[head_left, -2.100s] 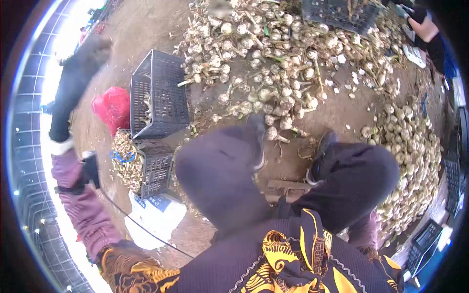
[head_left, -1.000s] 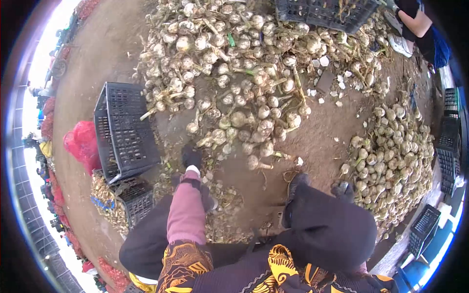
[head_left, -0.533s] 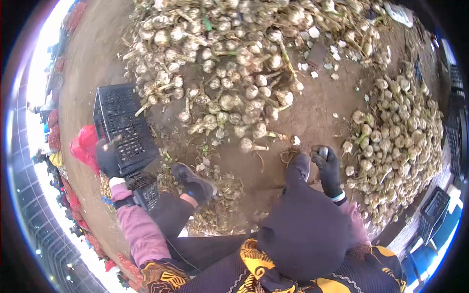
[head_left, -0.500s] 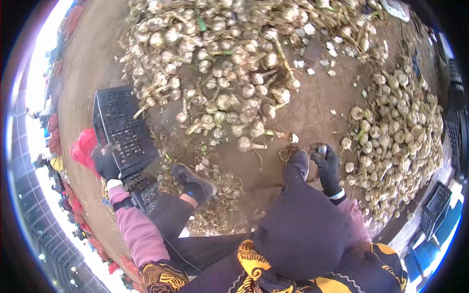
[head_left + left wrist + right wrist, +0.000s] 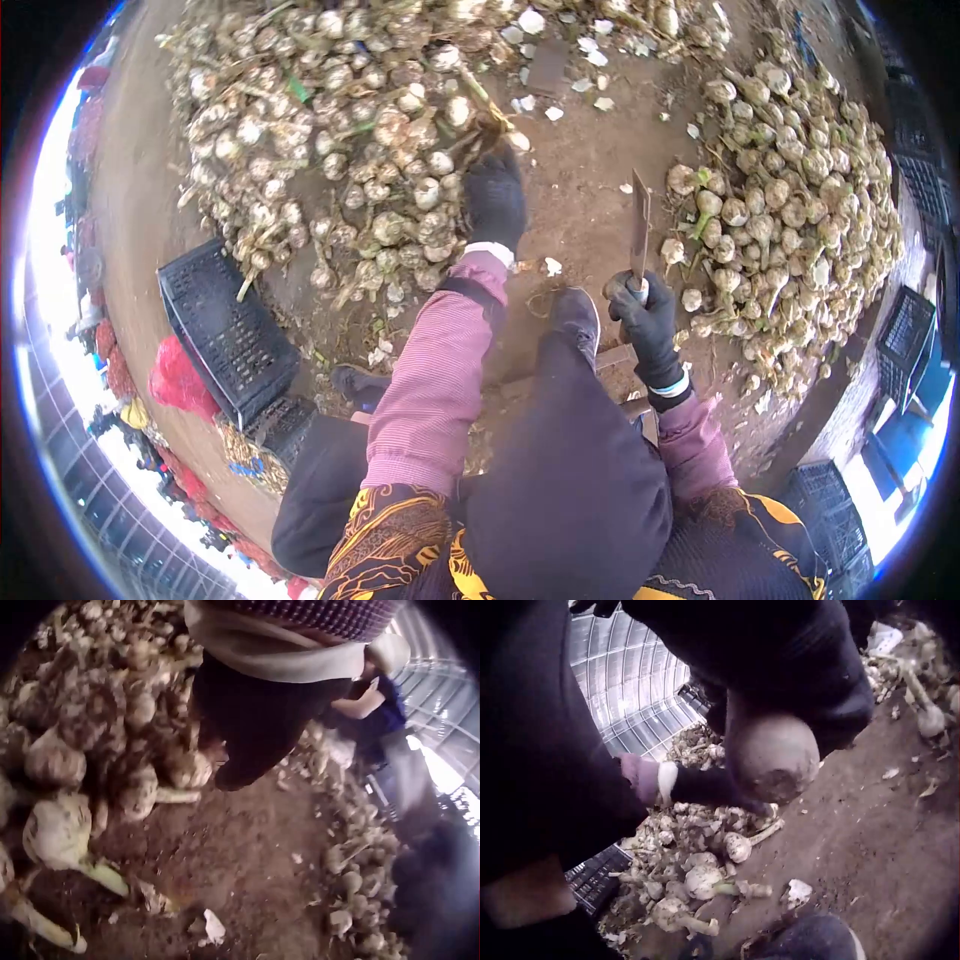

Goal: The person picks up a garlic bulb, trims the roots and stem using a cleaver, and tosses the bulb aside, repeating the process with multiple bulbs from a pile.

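Note:
My gloved left hand (image 5: 495, 200) reaches to the right edge of the large garlic pile (image 5: 330, 150), its fingertips right at a garlic bulb (image 5: 517, 141) with a long stalk. In the left wrist view the dark glove (image 5: 251, 724) hides most of its fingers beside the bulbs; I cannot tell whether they grip one. My gloved right hand (image 5: 648, 325) grips a knife (image 5: 640, 225) by its handle, blade pointing away from me. The handle's rounded butt (image 5: 776, 754) shows close up in the right wrist view. Right of the knife lies a second heap of garlic bulbs (image 5: 790, 210).
A black plastic crate (image 5: 225, 330) stands tilted at the left, beside a red bag (image 5: 182, 378). White scraps of peel (image 5: 590, 50) lie on the dirt floor. More black crates (image 5: 907, 335) line the right side. Another person (image 5: 375, 705) is beyond the garlic.
My left hand has gone from beside the left crate across to the big pile. The right hand has turned, and the knife blade now shows. The head view has shifted right.

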`<move>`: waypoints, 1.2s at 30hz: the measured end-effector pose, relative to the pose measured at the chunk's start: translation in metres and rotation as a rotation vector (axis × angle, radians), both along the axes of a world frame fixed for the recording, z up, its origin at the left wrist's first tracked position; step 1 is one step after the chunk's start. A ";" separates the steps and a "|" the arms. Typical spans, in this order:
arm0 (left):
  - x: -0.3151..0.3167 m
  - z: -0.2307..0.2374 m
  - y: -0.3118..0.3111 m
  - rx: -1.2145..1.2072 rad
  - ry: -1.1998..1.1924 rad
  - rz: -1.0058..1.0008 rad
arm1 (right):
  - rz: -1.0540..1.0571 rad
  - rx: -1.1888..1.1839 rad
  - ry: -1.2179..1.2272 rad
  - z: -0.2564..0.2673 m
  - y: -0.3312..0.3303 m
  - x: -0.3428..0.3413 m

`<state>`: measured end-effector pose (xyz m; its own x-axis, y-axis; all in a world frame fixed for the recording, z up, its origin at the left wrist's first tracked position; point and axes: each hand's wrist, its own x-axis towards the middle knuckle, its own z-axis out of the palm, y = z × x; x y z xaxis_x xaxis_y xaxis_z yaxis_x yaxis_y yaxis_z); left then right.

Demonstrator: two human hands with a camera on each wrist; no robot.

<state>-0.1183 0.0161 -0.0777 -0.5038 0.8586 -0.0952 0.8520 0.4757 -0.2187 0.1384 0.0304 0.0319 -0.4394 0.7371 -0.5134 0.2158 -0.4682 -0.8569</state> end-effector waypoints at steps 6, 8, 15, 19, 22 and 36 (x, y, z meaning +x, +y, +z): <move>-0.030 0.008 -0.033 0.041 -0.447 0.213 | 0.167 0.591 -0.081 -0.004 0.009 0.002; -0.037 0.013 -0.043 0.196 -0.598 0.151 | 0.229 0.631 -0.138 -0.021 0.014 0.000; 0.011 0.098 -0.115 0.929 -1.930 0.561 | 0.364 0.462 -0.076 -0.015 0.015 -0.044; 0.031 0.092 -0.155 0.540 -1.146 -0.078 | 0.595 0.526 -0.085 -0.015 0.006 -0.055; 0.064 0.109 -0.164 0.660 -1.583 0.442 | 0.711 0.748 -0.131 -0.002 0.001 -0.061; 0.078 0.119 -0.152 0.903 -2.055 0.845 | 0.843 0.833 -0.146 -0.001 -0.006 -0.063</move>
<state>-0.0401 -0.1358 0.0416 -0.4051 0.6986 -0.5897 -0.7209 0.1526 0.6760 0.0752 0.0241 0.0309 -0.9220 0.3743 -0.0993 0.3088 0.5557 -0.7719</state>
